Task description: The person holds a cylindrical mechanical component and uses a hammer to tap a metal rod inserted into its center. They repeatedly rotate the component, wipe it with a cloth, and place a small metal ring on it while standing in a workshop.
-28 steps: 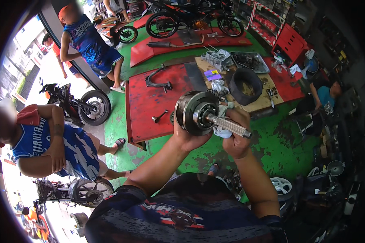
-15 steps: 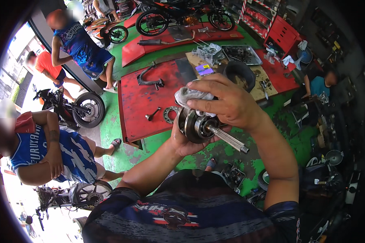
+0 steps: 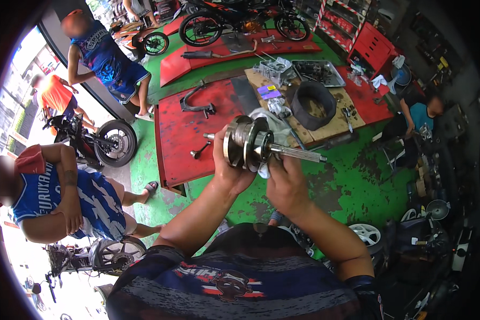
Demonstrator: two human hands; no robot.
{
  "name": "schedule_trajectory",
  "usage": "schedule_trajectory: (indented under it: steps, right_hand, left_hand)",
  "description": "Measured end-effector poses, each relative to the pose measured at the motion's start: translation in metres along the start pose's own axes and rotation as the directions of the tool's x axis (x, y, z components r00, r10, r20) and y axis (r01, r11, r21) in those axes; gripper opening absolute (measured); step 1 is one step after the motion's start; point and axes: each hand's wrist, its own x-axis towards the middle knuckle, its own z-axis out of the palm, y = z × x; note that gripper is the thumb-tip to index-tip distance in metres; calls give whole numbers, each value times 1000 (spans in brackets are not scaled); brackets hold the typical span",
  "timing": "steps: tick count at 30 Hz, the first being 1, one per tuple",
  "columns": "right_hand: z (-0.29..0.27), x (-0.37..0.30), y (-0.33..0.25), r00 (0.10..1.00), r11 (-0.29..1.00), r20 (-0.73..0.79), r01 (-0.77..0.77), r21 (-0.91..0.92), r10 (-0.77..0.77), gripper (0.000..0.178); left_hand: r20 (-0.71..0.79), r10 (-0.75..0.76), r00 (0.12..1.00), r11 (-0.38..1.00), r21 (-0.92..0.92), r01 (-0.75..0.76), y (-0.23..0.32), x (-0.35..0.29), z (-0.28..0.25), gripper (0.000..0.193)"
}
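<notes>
In front of my chest I hold a metal crankshaft (image 3: 243, 145) with round webs and a splined shaft pointing right. My left hand (image 3: 230, 175) is wrapped round its webs from below and the left. My right hand (image 3: 289, 184) is closed beneath the splined shaft, close to the right-hand web, pinching a whitish cloth (image 3: 274, 121). Most of the cloth hangs behind the crankshaft; a bit shows by my right fingertips. Beyond my left hand, a small rod-shaped metal part (image 3: 200, 151) and a dark bracket (image 3: 197, 102) lie on the red tabletop (image 3: 178, 141).
On a stained board (image 3: 258, 85) stand a black open ring-shaped container (image 3: 320, 124), a metal casing (image 3: 274, 69) and a parts tray (image 3: 336, 81). A motorcycle (image 3: 245, 24) stands at the back. People (image 3: 53, 197) are on the left; another person (image 3: 424, 112) sits at right.
My right hand has come down from above the crankshaft to below its splined shaft, with the cloth. The crankshaft has risen slightly and its shaft lies more level.
</notes>
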Motion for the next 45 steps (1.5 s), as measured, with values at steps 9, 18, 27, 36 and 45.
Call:
schedule_trajectory:
  steps: [9, 18, 27, 36, 45]
  right_hand:
    - [-6, -11, -30, 924, 774, 229, -381, 506, 305, 28]
    - [10, -86, 38, 286, -334, 705, -725, 602, 649, 31]
    - [27, -121, 79, 477, 0, 663, -812, 584, 577, 24]
    - [32, -106, 148, 606, 452, 752, -764, 461, 259, 36]
    - [215, -97, 241, 661, 790, 684, -578, 204, 307, 46]
  left_hand:
    - [-29, 81, 996, 971, 227, -73, 2, -8, -13, 76]
    - [-92, -210, 973, 977, 16, 212, 9, -35, -80, 73]
    - [-149, -276, 949, 960, -85, 266, -72, -20, -97, 69]
    - [-237, -183, 954, 983, -66, 172, -98, -12, -108, 80]
    - [-511, 138, 849, 990, 96, -103, -43, -88, -112, 72]
